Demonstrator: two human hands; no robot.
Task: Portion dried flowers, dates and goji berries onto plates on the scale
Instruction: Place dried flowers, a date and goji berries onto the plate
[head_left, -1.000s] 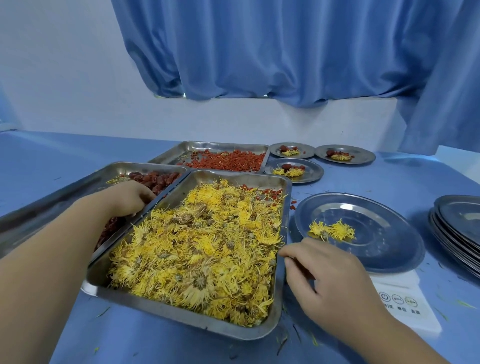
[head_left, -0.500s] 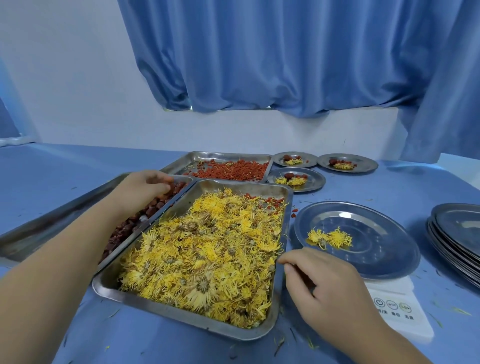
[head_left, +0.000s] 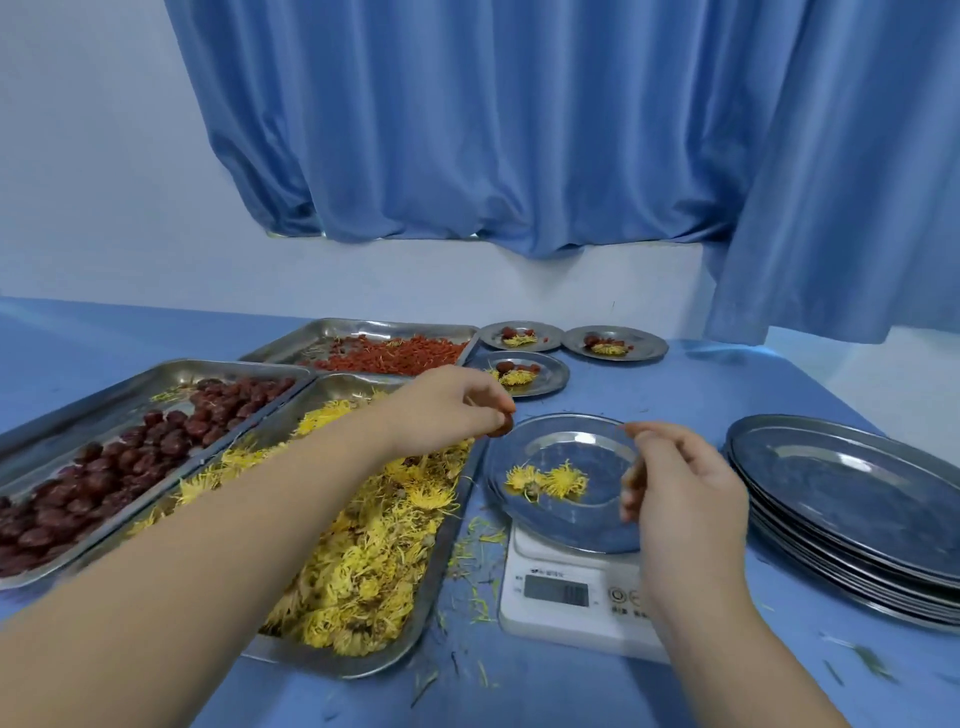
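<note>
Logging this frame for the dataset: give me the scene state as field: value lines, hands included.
left hand: pinching a date at the plate's rim
right hand: above plate, fingers curled, contents unclear
plate on scale: two dried flowers only
scale: display unreadable
finished plates: three, far side
spare plates: stacked right

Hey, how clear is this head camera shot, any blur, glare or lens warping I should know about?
Head view: the right hand is motion-smeared at the fingertips, and the left hand pinching a date is slightly soft. Glare streaks the plate on the scale and the plate stack. The scale display is unreadable. Wide-angle warping bends the table edges; lighting is even and bluish.
</note>
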